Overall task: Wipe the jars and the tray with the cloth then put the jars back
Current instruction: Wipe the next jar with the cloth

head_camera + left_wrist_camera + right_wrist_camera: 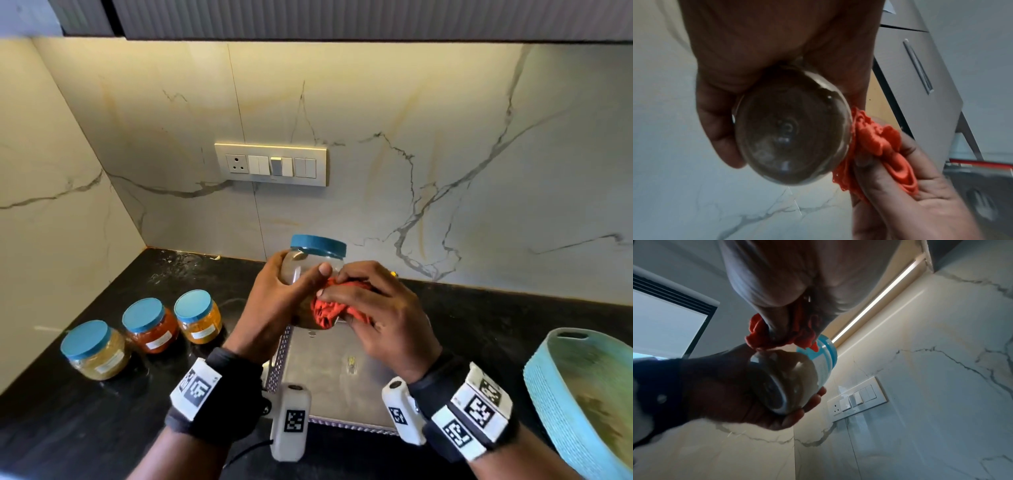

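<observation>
My left hand grips a clear jar with a blue lid and brown contents, held up above the metal tray. The jar's round base faces the left wrist camera. My right hand clutches a bunched orange-red cloth and presses it against the jar's right side. The cloth sits between my right fingers and the glass. Three other blue-lidded jars stand in a row on the black counter to the left: a pale yellow one, a red one and an orange one.
The tray has a perforated rim and lies near the counter's front edge. A light blue woven basket stands at the right. A switch panel is on the marble wall behind. A wall corner closes the left side.
</observation>
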Available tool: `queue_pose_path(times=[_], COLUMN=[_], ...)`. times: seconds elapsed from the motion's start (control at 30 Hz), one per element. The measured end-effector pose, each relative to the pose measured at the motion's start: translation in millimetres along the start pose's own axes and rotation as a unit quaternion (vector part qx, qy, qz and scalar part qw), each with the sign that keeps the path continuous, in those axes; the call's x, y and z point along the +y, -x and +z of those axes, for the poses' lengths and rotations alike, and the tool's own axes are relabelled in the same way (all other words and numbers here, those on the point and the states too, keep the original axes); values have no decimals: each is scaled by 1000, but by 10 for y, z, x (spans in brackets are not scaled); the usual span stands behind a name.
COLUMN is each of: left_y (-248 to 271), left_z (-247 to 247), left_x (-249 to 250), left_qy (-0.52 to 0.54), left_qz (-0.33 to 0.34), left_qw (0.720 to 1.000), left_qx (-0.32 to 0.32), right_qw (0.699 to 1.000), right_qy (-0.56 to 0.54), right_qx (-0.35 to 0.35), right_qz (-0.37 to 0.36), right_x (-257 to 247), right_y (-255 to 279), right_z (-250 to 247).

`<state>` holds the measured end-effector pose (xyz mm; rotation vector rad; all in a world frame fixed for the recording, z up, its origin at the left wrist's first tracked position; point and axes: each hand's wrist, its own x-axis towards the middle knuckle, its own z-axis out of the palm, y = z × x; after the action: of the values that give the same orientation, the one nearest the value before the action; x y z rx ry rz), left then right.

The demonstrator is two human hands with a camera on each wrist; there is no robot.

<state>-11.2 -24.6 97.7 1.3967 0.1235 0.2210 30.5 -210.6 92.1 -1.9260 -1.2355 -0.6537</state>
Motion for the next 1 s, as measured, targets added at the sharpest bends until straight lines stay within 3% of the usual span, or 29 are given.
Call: queue_pose_path(times=[0.17, 0.3, 0.43, 0.63, 0.83, 1.0], left_y=[-9, -55, -68, -47, -93, -85], left_z=[68, 75, 64, 142, 26, 13], left_x=[10, 125, 96, 65, 107, 44], left_qy=[72, 115, 93, 91, 162, 140], left_qz=[7, 3, 14, -1, -31, -49], left_qw=[997, 993, 996, 996, 986, 987], left_qx=[-5, -15, 7, -10, -34, -64], right_qw=[979, 992, 998, 967, 995, 994], right_qy=[-127, -69, -37, -165, -59, -72], right_qx=[114, 77, 38, 127, 53, 62], right_qz=[111, 70, 35, 146, 58, 47], right_x=[89, -96, -87, 168, -130, 29], right_y=[-244, -69, 22, -275, 58, -74], right_z=[-44, -1, -28, -42, 41, -52])
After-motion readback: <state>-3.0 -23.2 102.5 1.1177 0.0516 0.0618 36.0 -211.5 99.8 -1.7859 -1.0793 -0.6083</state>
